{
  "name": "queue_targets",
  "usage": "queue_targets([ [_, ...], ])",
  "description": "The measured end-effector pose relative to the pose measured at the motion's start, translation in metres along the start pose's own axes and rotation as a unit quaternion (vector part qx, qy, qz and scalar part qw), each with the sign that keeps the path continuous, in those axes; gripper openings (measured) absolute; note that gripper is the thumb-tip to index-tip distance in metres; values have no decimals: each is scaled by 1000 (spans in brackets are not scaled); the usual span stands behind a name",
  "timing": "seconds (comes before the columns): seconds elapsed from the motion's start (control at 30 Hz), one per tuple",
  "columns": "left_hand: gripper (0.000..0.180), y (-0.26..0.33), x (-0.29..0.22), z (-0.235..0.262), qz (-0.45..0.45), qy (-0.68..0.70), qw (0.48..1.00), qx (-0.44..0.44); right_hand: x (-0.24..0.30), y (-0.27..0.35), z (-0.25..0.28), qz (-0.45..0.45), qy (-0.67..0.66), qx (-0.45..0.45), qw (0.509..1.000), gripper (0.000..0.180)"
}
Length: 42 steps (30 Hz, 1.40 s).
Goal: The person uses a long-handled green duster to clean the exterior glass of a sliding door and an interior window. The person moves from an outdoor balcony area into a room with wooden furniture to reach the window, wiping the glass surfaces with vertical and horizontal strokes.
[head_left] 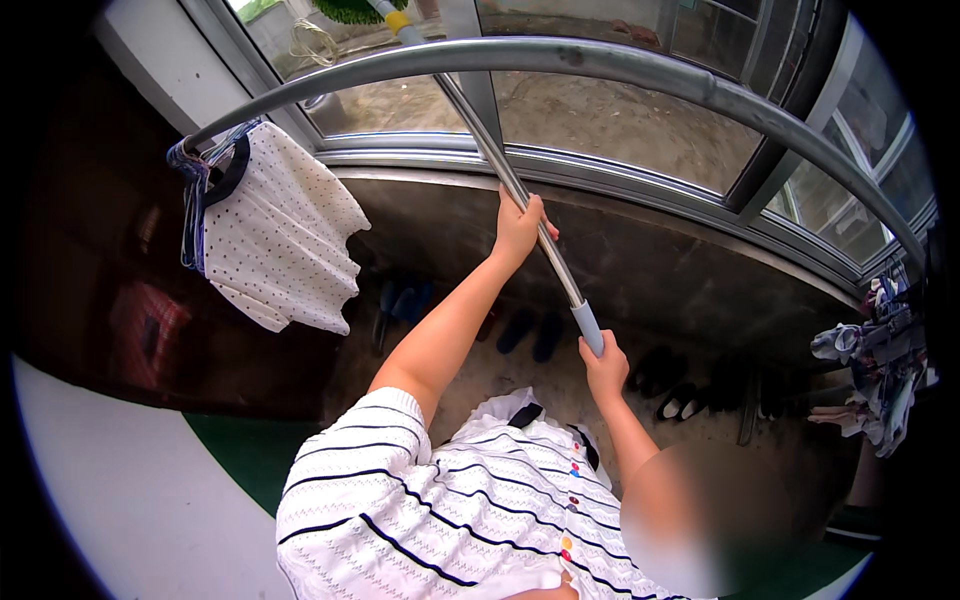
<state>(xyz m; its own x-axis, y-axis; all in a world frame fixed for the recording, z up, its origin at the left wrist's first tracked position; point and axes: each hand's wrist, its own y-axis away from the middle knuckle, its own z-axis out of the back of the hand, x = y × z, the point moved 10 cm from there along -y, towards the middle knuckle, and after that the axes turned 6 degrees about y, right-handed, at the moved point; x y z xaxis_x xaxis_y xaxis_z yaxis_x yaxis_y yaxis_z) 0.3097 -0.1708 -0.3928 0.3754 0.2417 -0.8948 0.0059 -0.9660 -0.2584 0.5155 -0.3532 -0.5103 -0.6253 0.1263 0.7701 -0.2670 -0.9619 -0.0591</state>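
Note:
I hold a long-handled mop by its silver metal pole with both hands. My left hand is wrapped round the middle of the pole. Lower down, my right hand grips the end of its pale grey-blue handle sleeve. The pole slants up and to the left, passing beneath a curved metal rail. Near the top edge it has a yellow collar. A green shaggy head shows there against the window, partly cut off by the frame.
A dotted white shirt hangs with several hangers at the rail's left end. More laundry hangs at the right. Metal-framed windows stand above a dark low wall. Blue slippers and dark shoes lie along its foot.

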Motion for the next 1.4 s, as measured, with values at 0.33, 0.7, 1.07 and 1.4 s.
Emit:
queue_targets([
  [0.33, 22, 87, 88, -20, 117, 32, 992, -35, -80, 63, 47, -69, 87, 48, 993, 30],
  [0.7, 22, 141, 157, 26, 237, 54, 964, -111, -83, 94, 55, -77, 156, 62, 983, 30],
  [1.07, 17, 10, 72, 216, 172, 33, 966, -190, 94, -17, -66, 66, 144, 66, 985, 28],
  [1.4, 20, -20, 39, 220, 152, 47, 963, -216, 142, -49, -54, 105, 151, 38, 982, 23],
])
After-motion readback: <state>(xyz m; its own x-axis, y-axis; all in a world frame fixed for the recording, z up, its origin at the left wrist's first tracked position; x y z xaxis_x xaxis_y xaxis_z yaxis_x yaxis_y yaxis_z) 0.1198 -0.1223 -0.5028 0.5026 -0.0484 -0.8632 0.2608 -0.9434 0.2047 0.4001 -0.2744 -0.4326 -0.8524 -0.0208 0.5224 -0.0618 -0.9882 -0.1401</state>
